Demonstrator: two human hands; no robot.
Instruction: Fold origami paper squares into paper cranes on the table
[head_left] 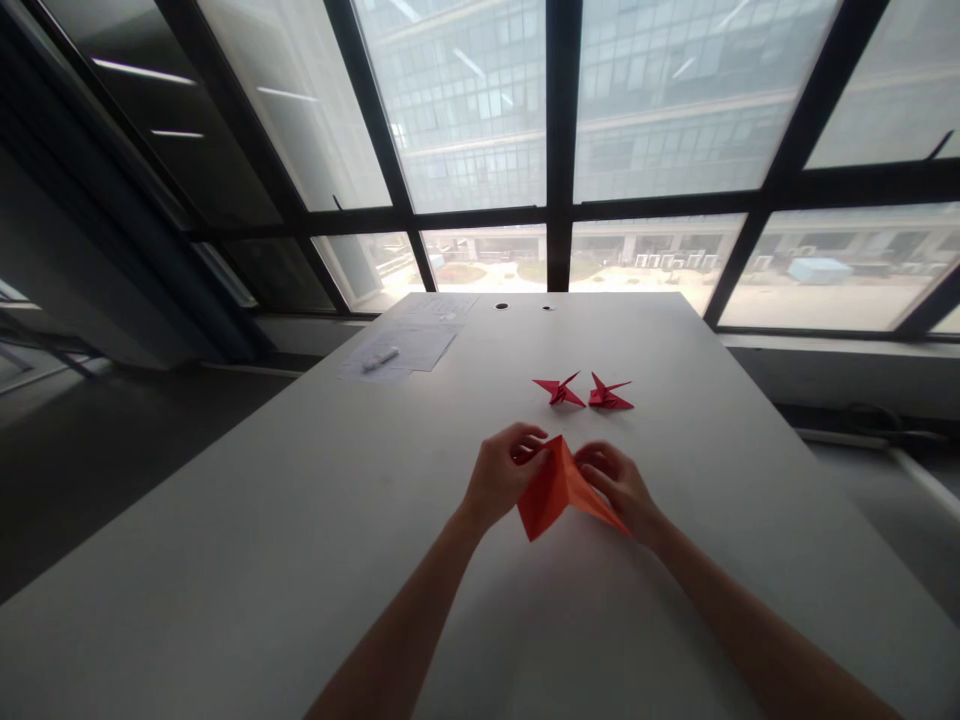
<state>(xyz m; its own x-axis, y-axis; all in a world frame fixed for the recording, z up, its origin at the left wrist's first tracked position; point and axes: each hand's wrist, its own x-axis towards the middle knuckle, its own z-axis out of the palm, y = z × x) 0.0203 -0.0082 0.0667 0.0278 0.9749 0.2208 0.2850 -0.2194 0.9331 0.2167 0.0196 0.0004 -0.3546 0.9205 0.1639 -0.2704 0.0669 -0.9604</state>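
An orange sheet of origami paper, creased and partly folded, stands tented between my two hands just above the white table. My left hand pinches its left upper edge between thumb and fingers. On the other side my right hand has its fingers curled round the right part of the sheet, and its fingertips are partly hidden behind the paper. Beyond my hands lie two folded red paper cranes, the left crane and the right crane, side by side.
The white table reaches toward large black-framed windows. Printed paper sheets lie at its far left, with a whitish marker-like stick on them. Two small holes pierce the tabletop near the far edge. A dark curtain hangs at left.
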